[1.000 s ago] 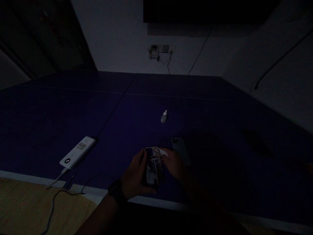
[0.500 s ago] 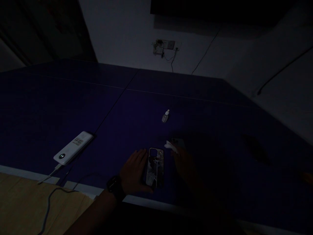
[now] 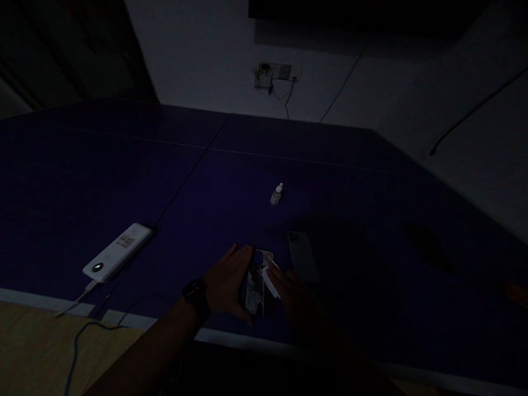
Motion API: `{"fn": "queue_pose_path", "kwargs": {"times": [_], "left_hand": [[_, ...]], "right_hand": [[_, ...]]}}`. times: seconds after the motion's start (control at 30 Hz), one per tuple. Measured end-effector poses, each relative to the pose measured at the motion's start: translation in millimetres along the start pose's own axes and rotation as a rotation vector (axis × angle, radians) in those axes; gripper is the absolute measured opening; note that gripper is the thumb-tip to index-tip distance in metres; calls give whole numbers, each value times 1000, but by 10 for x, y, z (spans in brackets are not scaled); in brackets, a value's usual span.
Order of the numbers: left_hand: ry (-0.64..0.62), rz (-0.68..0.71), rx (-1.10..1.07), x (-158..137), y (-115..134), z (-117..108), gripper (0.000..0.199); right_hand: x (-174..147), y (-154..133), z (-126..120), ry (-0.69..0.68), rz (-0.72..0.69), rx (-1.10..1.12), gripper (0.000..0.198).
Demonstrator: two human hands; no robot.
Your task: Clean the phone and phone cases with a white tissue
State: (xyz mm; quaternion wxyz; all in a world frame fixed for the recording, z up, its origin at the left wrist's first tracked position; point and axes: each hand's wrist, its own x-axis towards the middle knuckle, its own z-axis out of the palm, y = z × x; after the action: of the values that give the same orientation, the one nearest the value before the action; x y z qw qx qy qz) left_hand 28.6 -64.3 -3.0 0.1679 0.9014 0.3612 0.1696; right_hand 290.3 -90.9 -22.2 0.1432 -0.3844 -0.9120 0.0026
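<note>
Phone case [image 3: 254,294] on table [image 3: 223,192], phone [image 3: 304,259] just right, bottle [image 3: 275,197] behind, power bank [image 3: 116,254] well to the left

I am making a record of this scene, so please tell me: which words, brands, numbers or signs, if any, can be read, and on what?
Nothing can be read for certain.
White device: brown marks, too blurred to read.
Its round display: lit marks, too small.
Phone case, small bottle: no lettering can be made out.
</note>
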Motion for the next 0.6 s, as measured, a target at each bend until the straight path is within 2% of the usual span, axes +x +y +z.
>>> {"fn": "queue_pose_path", "kwargs": {"times": [0.23,0.3,0.43,0.6], "left_hand": [[39,-41,50,8,73,42,158],[36,-55,68,16,90,35,154],[6,-69,75,31,116,11,150],[6,-72,96,46,125,-5,148]], "right_hand": [[501,-10,-2,-20,131,-106,52],[507,-18,24,-12,106,-108,50],[316,39,-1,-20,-1,3,49],[335,135,-63,-14,56,52,51]]}}
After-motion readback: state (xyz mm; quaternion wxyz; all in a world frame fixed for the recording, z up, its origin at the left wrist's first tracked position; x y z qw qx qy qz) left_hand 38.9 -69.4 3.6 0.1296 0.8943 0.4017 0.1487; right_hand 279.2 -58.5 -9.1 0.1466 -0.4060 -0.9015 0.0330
